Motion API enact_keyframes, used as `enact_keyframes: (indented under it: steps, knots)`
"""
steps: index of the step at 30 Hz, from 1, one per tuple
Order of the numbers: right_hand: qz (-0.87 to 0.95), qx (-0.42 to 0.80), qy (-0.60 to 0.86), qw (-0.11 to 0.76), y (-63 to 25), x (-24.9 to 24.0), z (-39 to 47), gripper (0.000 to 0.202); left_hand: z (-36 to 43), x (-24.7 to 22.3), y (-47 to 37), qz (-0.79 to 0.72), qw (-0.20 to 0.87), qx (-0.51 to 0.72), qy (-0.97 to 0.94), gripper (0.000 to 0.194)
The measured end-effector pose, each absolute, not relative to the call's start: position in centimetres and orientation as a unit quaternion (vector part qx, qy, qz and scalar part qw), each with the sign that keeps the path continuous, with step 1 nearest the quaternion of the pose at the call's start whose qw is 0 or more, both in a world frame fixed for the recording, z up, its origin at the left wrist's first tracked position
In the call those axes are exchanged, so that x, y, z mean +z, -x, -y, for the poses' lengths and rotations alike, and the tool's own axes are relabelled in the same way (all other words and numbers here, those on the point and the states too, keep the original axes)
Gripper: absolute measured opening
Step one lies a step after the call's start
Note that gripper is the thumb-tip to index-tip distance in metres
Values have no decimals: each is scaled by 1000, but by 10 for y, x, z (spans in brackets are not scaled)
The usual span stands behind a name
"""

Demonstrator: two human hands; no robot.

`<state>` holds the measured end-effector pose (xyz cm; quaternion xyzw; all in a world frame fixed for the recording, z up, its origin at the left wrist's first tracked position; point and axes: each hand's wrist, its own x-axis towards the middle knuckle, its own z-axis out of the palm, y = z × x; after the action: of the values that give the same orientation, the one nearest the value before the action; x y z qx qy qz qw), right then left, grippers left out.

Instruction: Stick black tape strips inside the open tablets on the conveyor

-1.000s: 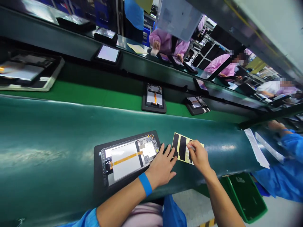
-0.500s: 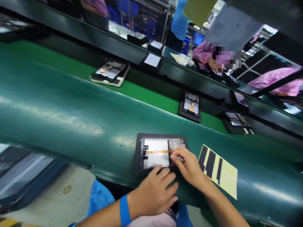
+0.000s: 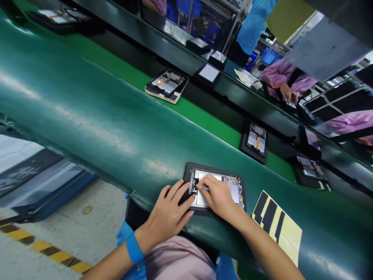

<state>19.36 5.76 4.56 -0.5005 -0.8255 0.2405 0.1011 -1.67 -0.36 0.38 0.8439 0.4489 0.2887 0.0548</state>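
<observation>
An opened tablet (image 3: 234, 190) lies in a black tray (image 3: 189, 168) on the green work surface. My left hand (image 3: 170, 210), with a blue band at the wrist, has its fingers spread at the tablet's left end, fingertips on or just over its edge. Above the tablet's left part, my right hand (image 3: 218, 194) pinches a thin grey tool (image 3: 204, 188), its tip at the black connector area. The right hand covers the middle of the tablet. Right of the tray rests a yellow sheet (image 3: 287, 233) with black strips.
Beyond the surface's raised edge, a green belt (image 3: 210, 120) carries more opened tablets, such as one on the left (image 3: 167, 83) and one on the right (image 3: 257, 140). Across it, a person in pink (image 3: 285, 89) works with both hands. Striped floor tape (image 3: 55, 254) shows lower left.
The view has shifted, so the scene sits differently. My right hand has moved from the tablet's right part to its left end, and my left hand has moved to the left edge. The orange ribbon is no longer visible across the middle.
</observation>
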Motion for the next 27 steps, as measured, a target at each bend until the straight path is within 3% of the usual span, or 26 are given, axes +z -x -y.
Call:
enact_keyframes:
  steps: [10,17,20,27]
  knots:
    - [834,201,507,85,-189,45,-57,9,-6,-1,14,-462,64,221,-857,50]
    - [824,159,505,203,-210,45,-52,10,-7,3,11,-470,74,210,-854,51]
    - [837,156,478,215,-227,49,-39,13,-8,4,8,-480,72,202,-850,52]
    - [916,106,380,75,-263,45,-1,55,-14,-1,23,-479,46,211,-851,58]
